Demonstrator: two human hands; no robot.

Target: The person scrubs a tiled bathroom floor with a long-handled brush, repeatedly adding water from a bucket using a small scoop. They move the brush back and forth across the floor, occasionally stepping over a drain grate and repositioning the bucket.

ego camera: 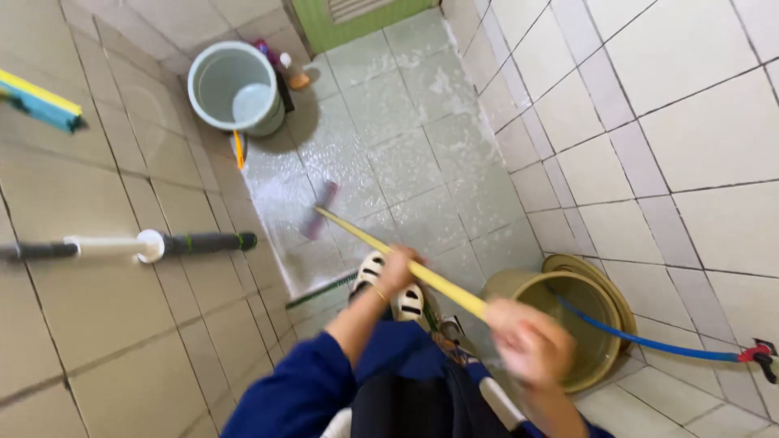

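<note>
Currently both hands clenched on yellow broom handle (pixel 406 264), left hand (pixel 398 268) mid-shaft, right hand (pixel 527 341) at upper end & blurred, brush head (pixel 320 209) on wet soapy floor (pixel 389 122), tan bucket (pixel 568 324) w/ blue hose (pixel 641 341) just beside right hand, grey bucket (pixel 235 88) well apart.

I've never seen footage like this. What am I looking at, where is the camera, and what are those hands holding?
There is no machine here: a person wears a camera on the head, so the one picture looks straight down at their own arms and feet. You see a tiled washroom with a wet, soapy floor. Both hands grip a long yellow handle: the left hand lower down the stick, the right hand, blurred by motion, nearer the top. The handle ends in a scrubbing brush head on the floor. Around it stand a grey bucket by the green door, and a tan bucket with a blue hose running into it from a red tap on the wall. The person wears white sandals.
</note>
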